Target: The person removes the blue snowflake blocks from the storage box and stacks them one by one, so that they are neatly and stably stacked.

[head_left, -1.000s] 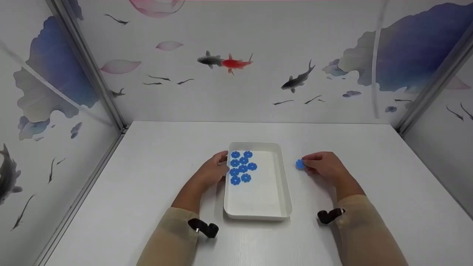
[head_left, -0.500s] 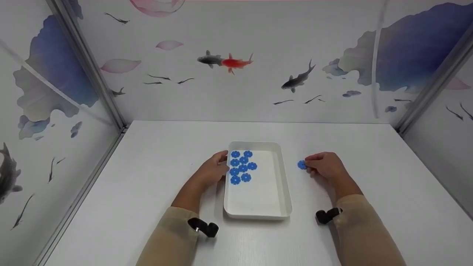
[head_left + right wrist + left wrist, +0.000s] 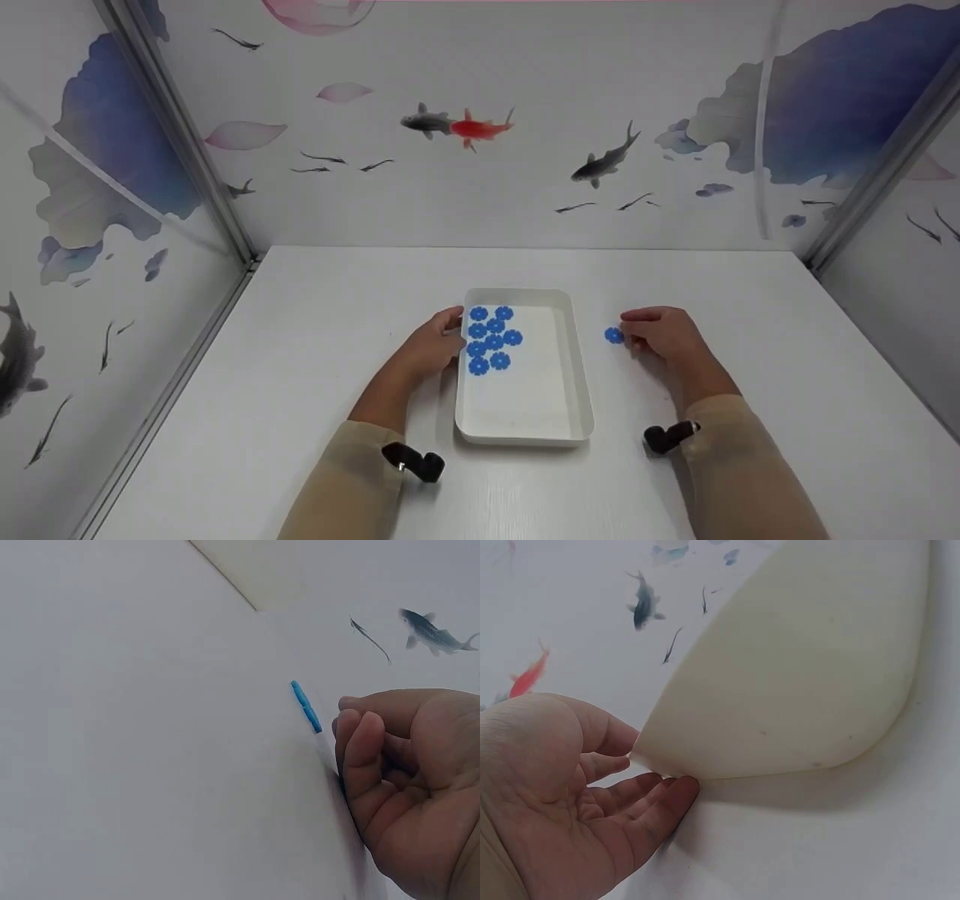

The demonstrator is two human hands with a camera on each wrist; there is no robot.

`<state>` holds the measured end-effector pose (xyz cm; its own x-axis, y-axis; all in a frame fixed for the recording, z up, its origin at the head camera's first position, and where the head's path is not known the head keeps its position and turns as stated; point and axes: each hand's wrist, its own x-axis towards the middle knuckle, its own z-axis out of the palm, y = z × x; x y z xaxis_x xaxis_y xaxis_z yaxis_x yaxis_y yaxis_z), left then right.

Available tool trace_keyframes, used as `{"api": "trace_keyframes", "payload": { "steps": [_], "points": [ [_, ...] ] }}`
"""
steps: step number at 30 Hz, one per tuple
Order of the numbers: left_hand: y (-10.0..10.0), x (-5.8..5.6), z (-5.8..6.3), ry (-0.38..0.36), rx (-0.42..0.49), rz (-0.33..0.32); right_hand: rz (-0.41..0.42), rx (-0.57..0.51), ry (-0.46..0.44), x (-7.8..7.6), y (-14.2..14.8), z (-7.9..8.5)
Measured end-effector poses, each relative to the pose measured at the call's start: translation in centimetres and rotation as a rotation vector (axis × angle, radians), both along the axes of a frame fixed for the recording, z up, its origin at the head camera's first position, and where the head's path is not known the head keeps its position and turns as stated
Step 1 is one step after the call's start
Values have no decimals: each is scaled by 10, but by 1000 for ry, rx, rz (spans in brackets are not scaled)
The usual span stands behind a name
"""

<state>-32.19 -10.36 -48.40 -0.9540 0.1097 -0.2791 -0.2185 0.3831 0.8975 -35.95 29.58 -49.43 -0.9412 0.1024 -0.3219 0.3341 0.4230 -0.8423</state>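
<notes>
A shallow white tray (image 3: 525,409) stands on the table, with several blue flower-shaped building discs (image 3: 493,342) laid flat inside along its left side. My left hand (image 3: 431,346) holds the tray's left wall, and in the left wrist view its fingertips (image 3: 681,787) curl at the tray's edge. One more blue disc (image 3: 613,335) is on the table to the right of the tray. Right beside it is my right hand (image 3: 664,334), fingers loosely bent. In the right wrist view the disc (image 3: 306,706) appears edge-on, a small gap from the fingertips (image 3: 367,727).
The white table (image 3: 330,300) runs back to a wall printed with fish and petals. Side panels with metal posts (image 3: 176,135) enclose the left and right. A black wrist camera (image 3: 412,461) sits on the left sleeve, another wrist camera (image 3: 670,437) on the right.
My right hand pinched the lone disc earlier and shifted it slightly to the right; now its fingers have come off the disc. The left hand and the tray have stayed put.
</notes>
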Motion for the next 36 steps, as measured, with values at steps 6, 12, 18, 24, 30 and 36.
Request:
{"api": "trace_keyframes", "payload": {
  "steps": [6,12,18,24,30,36],
  "points": [
    [0,-1,-1,5,-9,0,63,-33,56,2,-12,12],
    [0,-2,-1,-8,-10,4,124,-147,98,10,-38,32],
    [1,-3,-1,-7,-21,2,177,-153,127,18,-65,48],
    [1,0,-2,9,-9,2,215,-161,113,18,-93,59],
    [0,0,-2,12,-15,3,297,-144,102,10,-116,68],
    [0,1,-1,3,-14,-3,337,-173,76,-1,-129,64]
  ]
}}
